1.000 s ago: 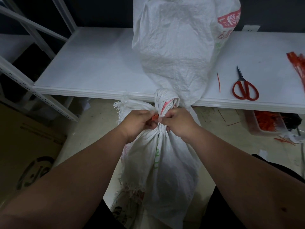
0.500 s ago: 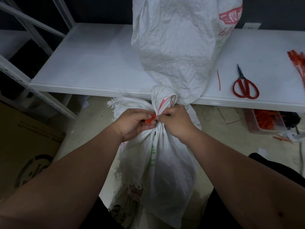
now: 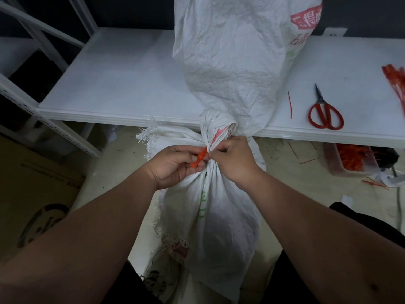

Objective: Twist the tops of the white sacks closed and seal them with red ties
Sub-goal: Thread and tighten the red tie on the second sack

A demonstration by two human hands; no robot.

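A white woven sack (image 3: 210, 216) hangs in front of me below the table edge, its top twisted into a tight knob (image 3: 217, 126). My left hand (image 3: 175, 165) pinches the flat head of a red tie (image 3: 199, 159) at the left side of the sack's neck. Against the right side of the neck, my right hand (image 3: 234, 159) is closed on the tie and the twisted fabric. The tie's loop around the neck is hidden by my fingers. A second white sack (image 3: 236, 55) with red print stands on the white table (image 3: 122, 84) behind.
Red-handled scissors (image 3: 325, 114) and a thin red tie offcut (image 3: 290, 104) lie on the table to the right. A bundle of red ties (image 3: 395, 82) sits at the right edge. A bin of red ties (image 3: 350, 159) sits under the table. A cardboard box (image 3: 32, 194) is on the left.
My left hand has drawn a little to the left and down, exposing more of the red tie's head. The right hand stays pressed on the neck.
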